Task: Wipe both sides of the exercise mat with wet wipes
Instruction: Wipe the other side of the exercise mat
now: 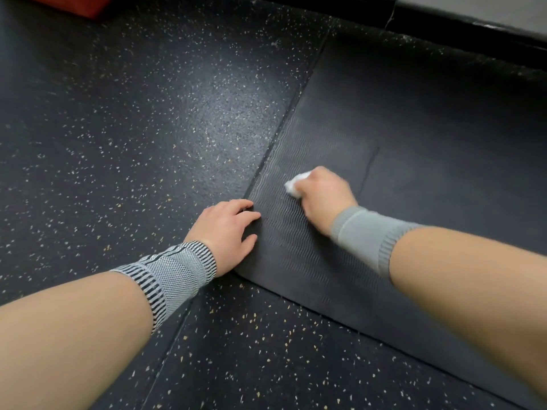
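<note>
**hand and mat positions, wiping stage**

the exercise mat (414, 161) is black and lies flat on a dark speckled rubber floor (118, 113). its ribbed, wavy-textured face is up. one corner of the mat lies directly under and just below the left hand.

left hand (226, 232): placed palm down on the mat's near left edge, fingers straight and spread, tips on the ribbed surface. it grasps nothing. the heel of the hand sits at the mat's edge, where mat meets floor. a striped black-and-white knit wrist sleeve (174, 272) covers the left wrist.

right hand (324, 192): positioned on the mat, just ahead of and to the right of the left hand, the two hands apart. its fingers are curled around a bunched white wet wipe (294, 184), which protrudes from the left side of the fist and touches the mat surface. a plain grey knit wrist sleeve (365, 236) covers the right wrist.

a thin crease line (371, 170) runs across the mat just right of the right hand.

well ahead of the left hand, at the top left of the view, lies a red object (77, 4), only partly visible. a black raised edge (444, 22) lies beyond the far end of the mat, well ahead of the right hand.
</note>
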